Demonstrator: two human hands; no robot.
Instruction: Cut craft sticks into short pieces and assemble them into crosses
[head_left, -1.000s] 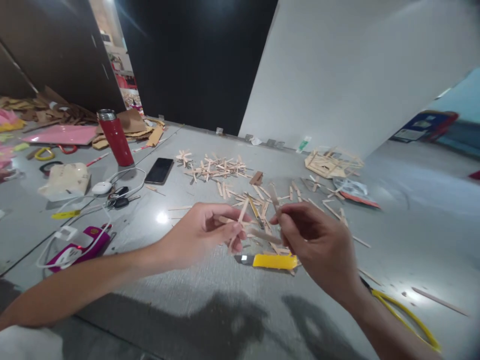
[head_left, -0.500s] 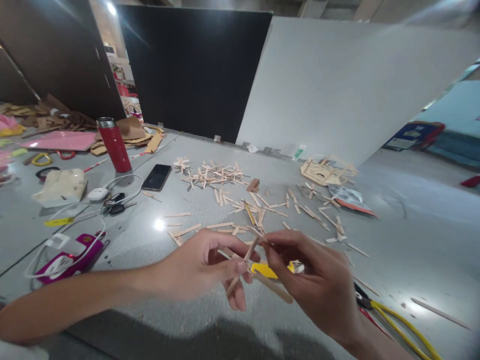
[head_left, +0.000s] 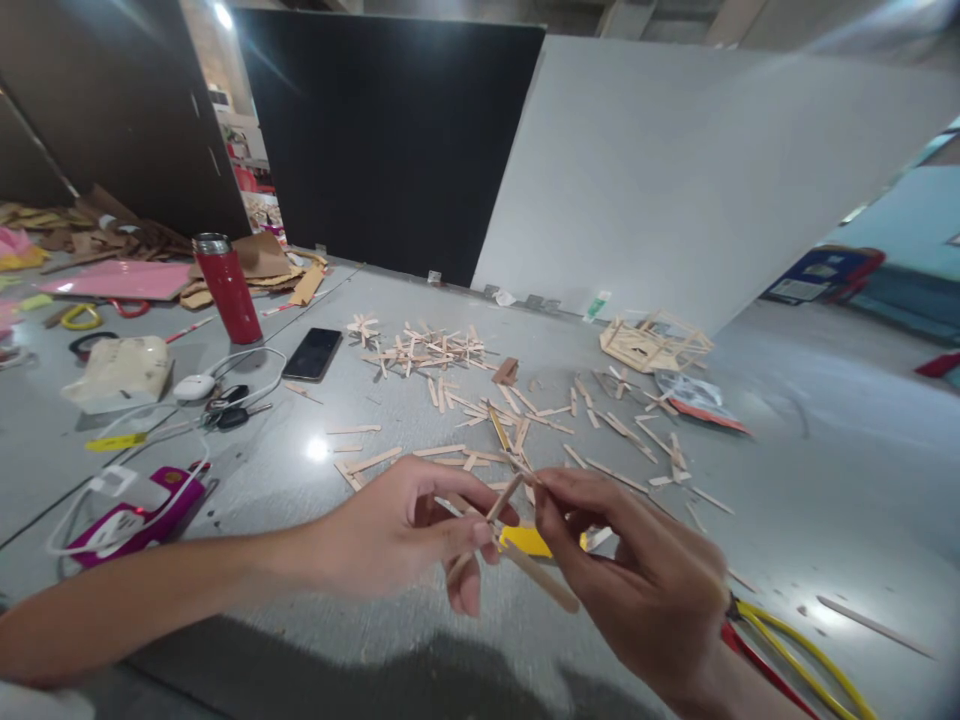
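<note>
Between thumb and fingers, my left hand (head_left: 435, 530) grips a few joined wooden craft sticks (head_left: 541, 575) that point outward in different directions. My right hand (head_left: 637, 570) pinches a single craft stick (head_left: 517, 463) by its end, close to the tip of one of the joined sticks. Whether the two pieces touch is hard to make out. Under the hands lies a yellow object (head_left: 527, 541), partly hidden by the fingers. Past the fingertips, a yellow pencil-like tool (head_left: 499, 427) rests among loose sticks.
Loose craft sticks (head_left: 427, 350) are scattered over the grey table. A stick frame (head_left: 652, 343) stands back right. Yellow-and-red-handled pliers (head_left: 802, 650) lie beside my right forearm. To the left are a phone (head_left: 313, 354), a red bottle (head_left: 227, 290) and a purple power strip (head_left: 142, 520).
My right hand has shifted slightly right and down with its stick, opening a small gap from the left hand. The left hand stays almost still, holding the joined sticks.
</note>
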